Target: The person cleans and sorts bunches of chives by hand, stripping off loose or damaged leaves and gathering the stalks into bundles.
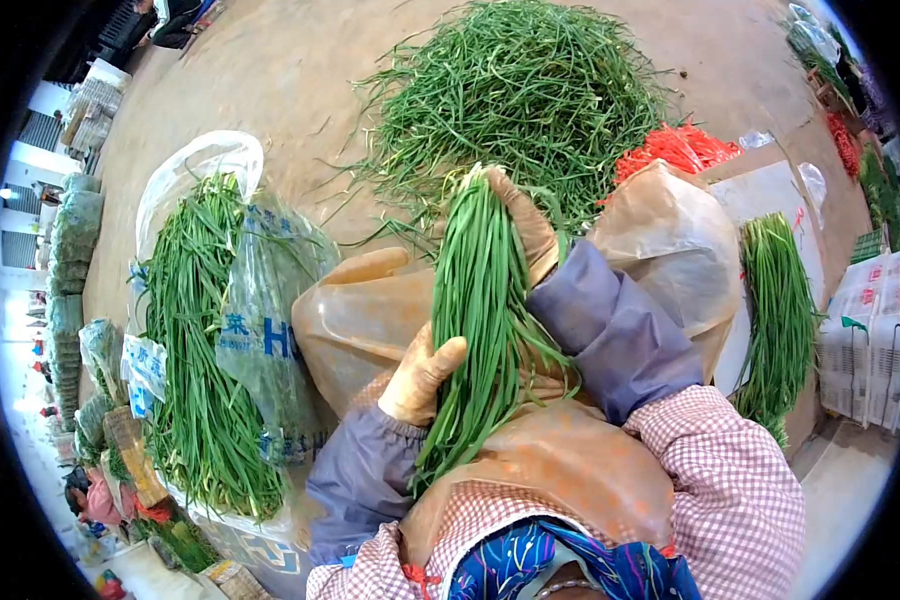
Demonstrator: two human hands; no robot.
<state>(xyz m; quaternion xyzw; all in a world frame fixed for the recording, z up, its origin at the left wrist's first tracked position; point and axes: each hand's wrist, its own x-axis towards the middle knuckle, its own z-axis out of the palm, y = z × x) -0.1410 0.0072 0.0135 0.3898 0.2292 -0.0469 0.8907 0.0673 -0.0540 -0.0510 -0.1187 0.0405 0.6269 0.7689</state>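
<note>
A thick bunch of garlic chives (485, 300) lies lengthwise over the lap, its pale cut ends pointing away from me. My left hand (418, 382), in a tan glove, grips the lower left side with the thumb showing and the fingers hidden behind the leaves. Around the far end, near the pale stalks, my gloved right hand (525, 225) holds the right side. Beneath the bunch spreads a stained plastic apron (560, 455). Just past the right hand, a large loose heap of chives (515, 95) covers part of the floor.
On the left stands an open plastic bag (270, 300) packed with chives. Red ties (680, 148) lie beside the heap. At right, another chive bunch (775, 315) rests on white cardboard (770, 195), near a white crate (867, 345). Stacked bundles (75, 270) line the far left.
</note>
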